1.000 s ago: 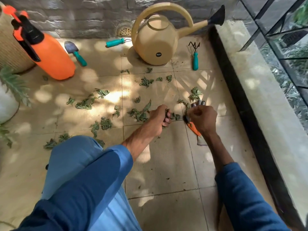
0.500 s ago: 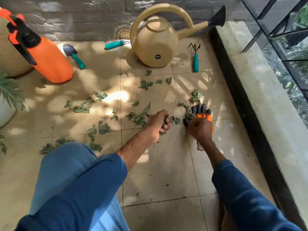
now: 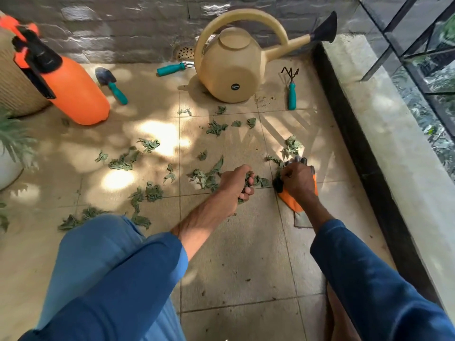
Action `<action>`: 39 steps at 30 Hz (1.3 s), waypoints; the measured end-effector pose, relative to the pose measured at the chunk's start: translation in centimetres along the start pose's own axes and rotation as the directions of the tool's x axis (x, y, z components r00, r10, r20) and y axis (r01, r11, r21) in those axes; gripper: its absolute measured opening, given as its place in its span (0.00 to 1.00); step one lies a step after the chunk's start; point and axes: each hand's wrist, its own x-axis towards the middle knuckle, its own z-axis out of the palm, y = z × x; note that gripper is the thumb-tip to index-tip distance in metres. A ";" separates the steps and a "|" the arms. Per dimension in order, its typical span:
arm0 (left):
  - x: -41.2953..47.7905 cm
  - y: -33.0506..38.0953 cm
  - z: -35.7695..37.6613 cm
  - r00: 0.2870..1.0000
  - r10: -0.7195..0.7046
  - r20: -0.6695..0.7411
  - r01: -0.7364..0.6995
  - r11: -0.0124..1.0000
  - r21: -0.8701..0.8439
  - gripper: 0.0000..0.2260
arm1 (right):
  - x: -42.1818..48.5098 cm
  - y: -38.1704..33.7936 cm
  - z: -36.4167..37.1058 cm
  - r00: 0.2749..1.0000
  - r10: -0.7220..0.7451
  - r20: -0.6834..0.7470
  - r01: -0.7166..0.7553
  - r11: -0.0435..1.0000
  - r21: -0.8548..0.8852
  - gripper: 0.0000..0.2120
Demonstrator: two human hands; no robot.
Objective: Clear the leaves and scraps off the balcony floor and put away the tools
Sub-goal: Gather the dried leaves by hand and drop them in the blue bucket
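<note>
Knee (image 3: pixel 110 267): closest to the camera, in blue trousers, and covers the floor (image 3: pixel 241 254) tiles beneath it.
Left hand (image 3: pixel 235 184): low over the tiles, its grip closed round a clump of leaves (image 3: pixel 249 175) that pokes out between the fingers.
Right hand (image 3: pixel 299 180): just beside the left hand. Its grip is curled onto a glove (image 3: pixel 291 204) lying flat on the floor, seemingly pinching it near the dark fingertips.
Glove handling: soft and floppy, probably very light. It is best bunched at the cuff or palm, since it will sag if lifted by one finger.
Leaves (image 3: pixel 125 161): scattered across the middle tiles, from beside the knee to just short of the watering can (image 3: pixel 234 67).
Leaf handling: they look dry, curled and crumbly and likely weigh almost nothing. Scooping handfuls loosely should work, because a hard squeeze would probably shed bits.
Tools: the hand rake (image 3: pixel 292 91) and trowel (image 3: pixel 112 84) lie either side of the can, with the orange sprayer (image 3: pixel 73 92) at far left. Their teal handles are the obvious place to hold them.
Hidden: the right hand covers much of the glove. A third teal-handled tool (image 3: pixel 171 68) has its head tucked behind the can, so its type is unclear. The sprayer's top is blurred.
</note>
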 end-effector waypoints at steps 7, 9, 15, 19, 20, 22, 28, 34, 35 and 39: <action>-0.2 0.0 -0.5 1.000 0.025 -0.004 -0.025 0.999 0.023 0.10 | -0.6 -0.4 -3.5 0.976 0.210 -0.050 -0.159 0.857 0.491 0.06; -0.4 0.1 -0.5 1.000 0.028 -0.005 -0.027 0.999 0.021 0.10 | -0.9 -0.4 -4.3 0.976 0.220 -0.001 -0.176 0.783 0.597 0.11; -0.8 0.3 -0.2 0.999 0.043 -0.013 -0.043 0.999 0.017 0.09 | -3.7 -2.2 -6.9 0.961 0.072 0.266 -0.267 0.487 0.832 0.14; -0.9 0.5 0.0 0.999 0.043 -0.021 -0.043 0.999 0.006 0.11 | -6.0 -4.3 -7.2 0.943 -0.021 0.331 -0.294 0.413 0.862 0.14; -1.0 0.5 0.1 0.999 0.043 -0.022 -0.043 0.999 0.001 0.12 | -6.5 -5.0 -7.2 0.939 -0.034 0.342 -0.301 0.399 0.866 0.14; -1.1 0.6 0.3 0.999 0.051 -0.016 -0.051 0.999 -0.004 0.13 | -7.3 -6.1 -7.2 0.935 -0.059 0.350 -0.301 0.390 0.870 0.13; -1.9 1.1 0.5 0.954 0.283 0.095 -0.294 0.946 0.135 0.24 | -8.0 -7.5 -7.2 0.958 -0.027 0.285 -0.248 0.417 0.874 0.12; -2.3 1.2 -0.1 0.906 0.402 0.131 -0.423 0.866 0.269 0.16 | -8.0 -7.6 -7.4 0.963 -0.017 0.270 -0.231 0.468 0.853 0.17; -2.2 1.3 -0.2 0.910 0.397 0.117 -0.414 0.867 0.277 0.16 | -7.9 -7.7 -7.3 0.960 -0.018 0.278 -0.238 0.465 0.852 0.16; -2.4 1.6 -0.7 0.930 0.363 0.056 -0.364 0.891 0.271 0.19 | -8.0 -7.7 -7.3 0.950 -0.035 0.310 -0.263 0.442 0.858 0.16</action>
